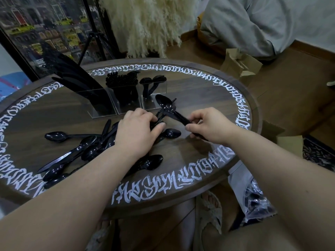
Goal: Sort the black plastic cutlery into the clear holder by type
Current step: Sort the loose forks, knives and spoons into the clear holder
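Clear three-compartment holder (116,104) upright at the table's far side: black knives (72,77) leaning left in the left compartment, forks (123,78) packed in the middle, a few spoons (154,82) in the right. Loose glossy black spoons (90,147) heaped and crossed in front, bowls up. One spoon (164,104) raised, bowl near the right compartment.

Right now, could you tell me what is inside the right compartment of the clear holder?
A few black spoons stand in the clear holder, bowls up. A spoon held in front hides the compartment's bottom.
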A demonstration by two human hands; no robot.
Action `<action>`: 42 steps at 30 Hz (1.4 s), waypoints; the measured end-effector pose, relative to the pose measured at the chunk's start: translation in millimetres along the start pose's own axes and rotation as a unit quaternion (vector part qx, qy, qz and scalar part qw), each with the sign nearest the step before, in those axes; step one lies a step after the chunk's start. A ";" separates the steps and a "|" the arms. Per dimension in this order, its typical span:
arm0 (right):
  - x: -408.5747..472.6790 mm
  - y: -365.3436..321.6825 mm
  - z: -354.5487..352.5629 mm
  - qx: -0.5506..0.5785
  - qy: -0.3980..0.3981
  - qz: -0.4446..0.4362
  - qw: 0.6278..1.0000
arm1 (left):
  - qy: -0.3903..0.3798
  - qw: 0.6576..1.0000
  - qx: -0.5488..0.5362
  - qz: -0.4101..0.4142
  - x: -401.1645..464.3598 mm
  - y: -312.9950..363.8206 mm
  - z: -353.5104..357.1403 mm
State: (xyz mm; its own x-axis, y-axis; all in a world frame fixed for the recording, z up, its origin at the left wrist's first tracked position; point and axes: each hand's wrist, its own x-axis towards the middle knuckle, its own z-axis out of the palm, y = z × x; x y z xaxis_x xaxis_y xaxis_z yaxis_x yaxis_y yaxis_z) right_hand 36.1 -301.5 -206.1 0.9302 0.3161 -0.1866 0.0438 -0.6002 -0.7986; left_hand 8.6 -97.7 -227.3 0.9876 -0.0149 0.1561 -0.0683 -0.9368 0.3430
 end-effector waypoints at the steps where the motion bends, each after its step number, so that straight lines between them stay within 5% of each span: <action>1: -4.1 -5.0 0.9 0.039 -0.020 0.002 0.999 | 0.001 1.000 -0.019 -0.002 -0.1 3.0 -1.6; 13: -7.3 -31.9 20.3 0.074 -0.046 -0.074 0.993 | 0.023 0.928 -0.325 -0.181 -3.5 14.7 -19.6; 19: -7.2 -35.7 23.8 0.098 -0.048 -0.033 0.994 | 0.077 0.859 -0.451 -0.232 -1.3 -4.4 -30.7; 24: -5.2 -39.5 26.7 0.033 -0.047 -0.005 0.998 | 0.119 0.915 -0.337 -0.187 -3.6 -28.3 -40.9; 31: -3.0 -52.7 37.1 -0.087 -0.098 -0.071 0.989 | 0.000 0.967 -0.233 -0.100 -12.0 -31.8 -45.2; 36: 4.3 -51.8 43.3 -0.057 -0.021 -0.096 0.994 | -0.072 0.931 -0.328 -0.140 -16.1 -36.7 -47.2; 42: 5.7 -55.8 49.4 -0.032 -0.007 -0.103 0.994 | -0.062 0.918 -0.358 -0.162 -17.8 -43.1 -50.0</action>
State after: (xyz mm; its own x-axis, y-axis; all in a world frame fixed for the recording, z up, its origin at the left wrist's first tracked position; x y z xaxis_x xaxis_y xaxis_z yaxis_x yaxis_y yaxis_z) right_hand 21.0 -229.9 -190.9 0.8941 0.4468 -0.0300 0.2570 -0.5669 -0.7827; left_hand -13.1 -39.6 -198.5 0.9779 0.1433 -0.1520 0.1999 -0.4305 0.8802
